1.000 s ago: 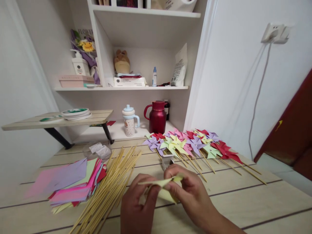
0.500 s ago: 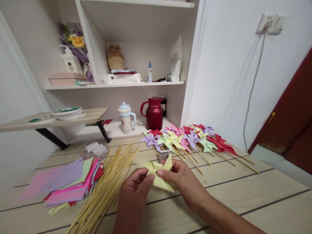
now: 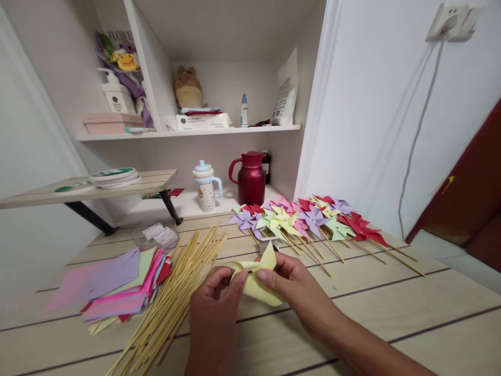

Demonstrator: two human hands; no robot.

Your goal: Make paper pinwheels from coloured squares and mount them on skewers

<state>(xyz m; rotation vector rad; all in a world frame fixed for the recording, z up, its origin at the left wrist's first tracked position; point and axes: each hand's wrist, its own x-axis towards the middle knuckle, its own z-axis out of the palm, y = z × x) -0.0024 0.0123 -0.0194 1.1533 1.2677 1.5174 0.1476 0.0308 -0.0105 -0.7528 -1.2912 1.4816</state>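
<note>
Both hands up front, just right of the bamboo skewer pile, low over the wooden table.
Left hand: thumb and forefinger pinch the left edge of a pale yellow paper pinwheel; other fingers curled under.
Right hand: thumb pressed on the pinwheel's face near the centre, fingers behind it – also a pinch.
Pinwheel is held between the two hands, clear of the table, one blade tip pointing up. No stick on it that I can see.

Around, all relative to the skewer pile:
- left, touching its edge: fanned stack of coloured paper squares – purple, pink, red, green, yellow.
- right and further back: row of finished pinwheels on sticks, lying flat and overlapping, sticks pointing toward the near right.
- just past the skewer tips, right behind the held pinwheel: small clear box, mostly hidden by the raised blade.
- behind the far tips, left: clear bag with white labels.
- far behind, on a low white ledge: red thermos jug and a sippy cup side by side, apart.

The right forearm crosses the near-right table corner and hides the planks there.
</note>
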